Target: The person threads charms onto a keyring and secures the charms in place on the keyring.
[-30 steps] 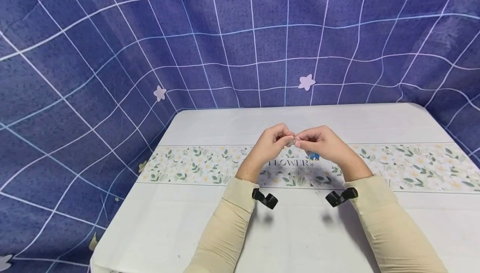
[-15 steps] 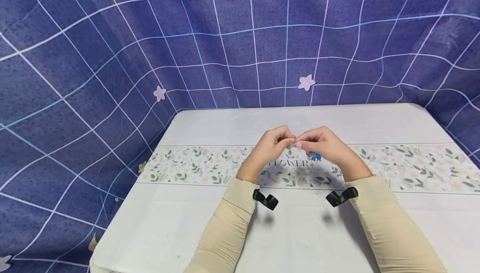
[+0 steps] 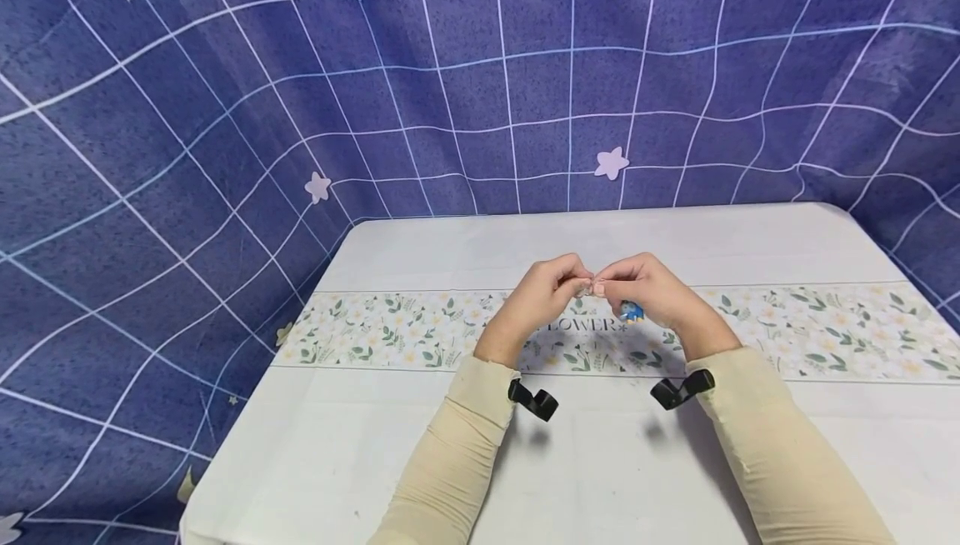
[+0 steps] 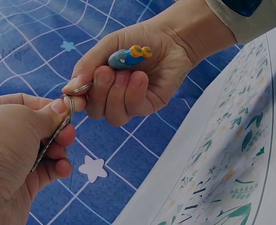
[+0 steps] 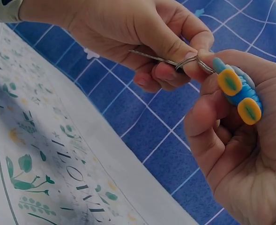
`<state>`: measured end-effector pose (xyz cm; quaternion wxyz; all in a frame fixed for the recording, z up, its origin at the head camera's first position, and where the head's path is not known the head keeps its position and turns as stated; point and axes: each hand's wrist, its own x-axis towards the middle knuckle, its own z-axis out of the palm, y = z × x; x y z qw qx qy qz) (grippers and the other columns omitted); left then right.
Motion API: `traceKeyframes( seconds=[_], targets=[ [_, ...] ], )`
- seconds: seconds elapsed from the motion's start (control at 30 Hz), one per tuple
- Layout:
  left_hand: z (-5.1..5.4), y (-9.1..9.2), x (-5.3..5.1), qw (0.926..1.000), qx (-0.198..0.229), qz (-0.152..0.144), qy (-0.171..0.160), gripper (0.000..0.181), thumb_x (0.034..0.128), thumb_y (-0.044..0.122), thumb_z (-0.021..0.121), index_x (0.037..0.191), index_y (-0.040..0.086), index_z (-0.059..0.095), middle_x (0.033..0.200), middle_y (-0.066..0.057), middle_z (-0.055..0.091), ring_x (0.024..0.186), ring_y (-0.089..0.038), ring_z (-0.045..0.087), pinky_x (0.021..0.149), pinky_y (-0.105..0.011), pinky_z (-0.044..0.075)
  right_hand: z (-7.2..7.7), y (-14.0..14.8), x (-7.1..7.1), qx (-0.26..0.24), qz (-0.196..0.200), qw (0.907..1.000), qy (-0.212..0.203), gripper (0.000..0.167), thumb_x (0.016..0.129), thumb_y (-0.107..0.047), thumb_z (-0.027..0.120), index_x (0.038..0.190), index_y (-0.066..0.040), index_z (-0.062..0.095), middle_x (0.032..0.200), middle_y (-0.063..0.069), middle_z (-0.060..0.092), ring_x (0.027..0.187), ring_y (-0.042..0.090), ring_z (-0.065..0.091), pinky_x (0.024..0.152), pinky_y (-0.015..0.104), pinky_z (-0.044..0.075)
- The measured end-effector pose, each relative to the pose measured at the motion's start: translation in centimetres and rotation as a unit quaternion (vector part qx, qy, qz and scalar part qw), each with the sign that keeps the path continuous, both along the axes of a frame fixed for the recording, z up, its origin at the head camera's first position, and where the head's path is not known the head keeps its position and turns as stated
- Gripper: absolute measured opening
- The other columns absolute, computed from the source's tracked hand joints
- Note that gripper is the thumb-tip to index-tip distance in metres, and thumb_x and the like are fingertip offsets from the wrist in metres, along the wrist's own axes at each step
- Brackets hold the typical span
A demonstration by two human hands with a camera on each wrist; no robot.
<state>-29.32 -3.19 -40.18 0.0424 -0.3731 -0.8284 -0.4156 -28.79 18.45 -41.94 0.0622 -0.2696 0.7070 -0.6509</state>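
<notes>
My left hand (image 3: 546,291) and right hand (image 3: 647,288) meet fingertip to fingertip above the table. The left thumb and fingers pinch a thin, flat metal key (image 4: 53,138) with a notched edge; its far end is covered by the palm. A metal split ring (image 5: 187,61) joins the two hands, pinched at the right thumb and fingertip. From that ring a small blue figurine charm (image 5: 243,92) with orange feet hangs against the curled right fingers. Exactly how key and ring are linked is hidden by the fingertips.
Below the hands lies a white table (image 3: 585,462) covered with a cloth, crossed by a floral printed band (image 3: 420,328). A blue curtain (image 3: 465,87) with a grid and stars hangs behind and to the left. Black wrist mounts (image 3: 534,400) stick out from both sleeves.
Both hands stay nearly in place, fingertips still together, with small finger shifts. The blue charm shows more below the right hand, and the head view has moved slightly.
</notes>
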Motion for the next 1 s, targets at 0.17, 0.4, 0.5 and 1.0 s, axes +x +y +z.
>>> traceKeyframes(
  seconds=[0.17,0.4,0.5,1.0],
  targets=[
    [0.15,-0.02,0.07,0.9995,-0.023,-0.005,0.023,0.009,0.1022,0.013,0.058,0.094,0.009,0.061,0.084,-0.006,0.064,0.066,-0.01,0.047,0.063,-0.021,0.042,-0.06,-0.11,-0.13,-0.034,0.03,0.9987,-0.024,0.028,0.094,0.006,0.059,0.09,-0.012,0.08,0.073,-0.001,0.066,0.051,0.009,0.056,0.048,0.028,0.049],
    [0.11,0.05,0.03,0.998,-0.048,0.004,0.041,0.009,0.1026,0.015,0.057,0.096,0.008,0.06,0.087,-0.008,0.067,0.069,-0.011,0.05,0.065,-0.022,0.044,-0.02,-0.24,-0.16,-0.043,0.027,0.9978,-0.043,0.028,0.094,0.005,0.06,0.088,-0.013,0.079,0.07,0.0,0.064,0.048,0.008,0.054,0.045,0.027,0.046],
    [0.02,0.24,-0.03,0.9987,-0.043,-0.004,0.028,0.009,0.1032,0.016,0.056,0.098,0.01,0.059,0.087,-0.009,0.067,0.067,-0.012,0.05,0.065,-0.023,0.044,-0.27,-0.01,-0.2,-0.051,0.032,0.9972,-0.044,0.031,0.094,0.007,0.058,0.088,-0.015,0.079,0.065,-0.002,0.062,0.048,0.009,0.054,0.046,0.027,0.047],
    [0.28,0.57,0.15,0.9981,-0.044,-0.002,0.044,0.007,0.1043,0.016,0.054,0.101,0.012,0.05,0.081,0.0,0.056,0.072,-0.012,0.051,0.068,-0.023,0.044,-0.16,0.18,-0.06,-0.075,0.047,0.996,-0.011,0.033,0.095,0.008,0.055,0.091,-0.015,0.078,0.057,-0.003,0.059,0.048,0.009,0.055,0.046,0.028,0.051]
  ],
)
